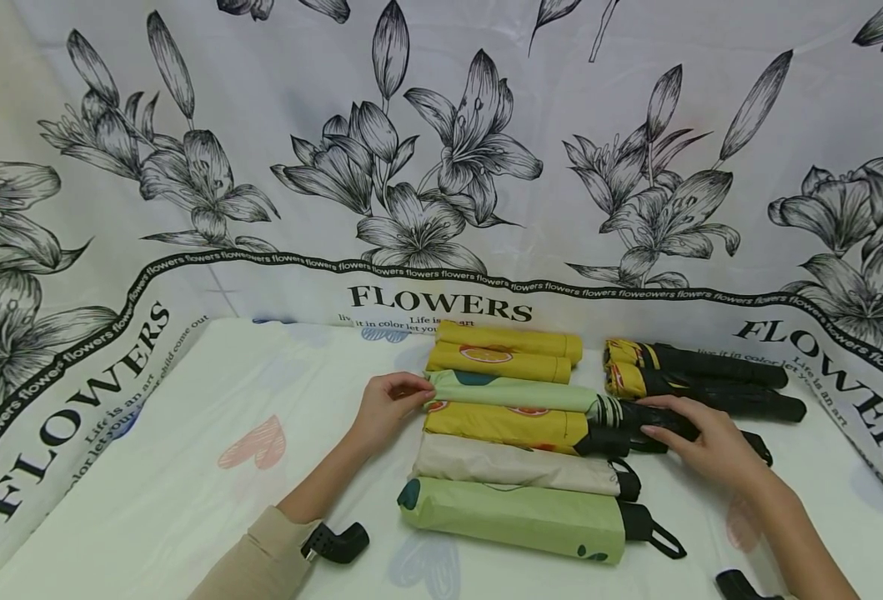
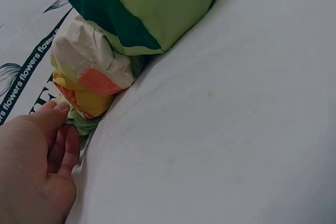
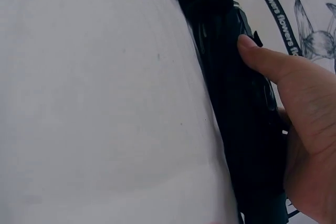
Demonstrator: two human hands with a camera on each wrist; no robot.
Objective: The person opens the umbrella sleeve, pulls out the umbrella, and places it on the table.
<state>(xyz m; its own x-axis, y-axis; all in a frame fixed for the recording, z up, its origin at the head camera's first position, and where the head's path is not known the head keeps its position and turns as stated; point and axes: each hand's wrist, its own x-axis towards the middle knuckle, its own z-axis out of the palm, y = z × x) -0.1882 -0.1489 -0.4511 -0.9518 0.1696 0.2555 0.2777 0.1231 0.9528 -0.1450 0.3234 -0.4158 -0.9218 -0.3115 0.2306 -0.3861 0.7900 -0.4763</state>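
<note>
Pinching the left tip of a green cover [image 1: 516, 393], a person's left hand [image 1: 390, 410] works at one end of a row of umbrellas on a white cloth [image 1: 313, 375] as the right hand [image 1: 714, 442] clasps a black length [image 1: 632, 417] at the other. Pale stripes mark where green meets black; whether the black runs on inside the cover cannot be seen. The right palm hides part of the black length from above, and a strap beyond it is hard to assign. The green cover lies between a yellow pair [image 1: 516, 340] behind and a yellow umbrella [image 1: 509, 429] in front, followed by a cream umbrella [image 1: 516, 465] and a front green umbrella [image 1: 516, 517]. A black-and-yellow pair [image 1: 711, 396] lies at back right.

The left wrist's view shows what the head view does not: the crumpled end of the cream umbrella, with an orange patch, and the left hand's lower fingers curled toward the palm. The right wrist's view shows a thumb laid along the dark length, most other fingers out of sight behind it. Both forearms reach inward, cut off by the lower edge; a beige sleeve [image 1: 257, 554] covers the left.
</note>
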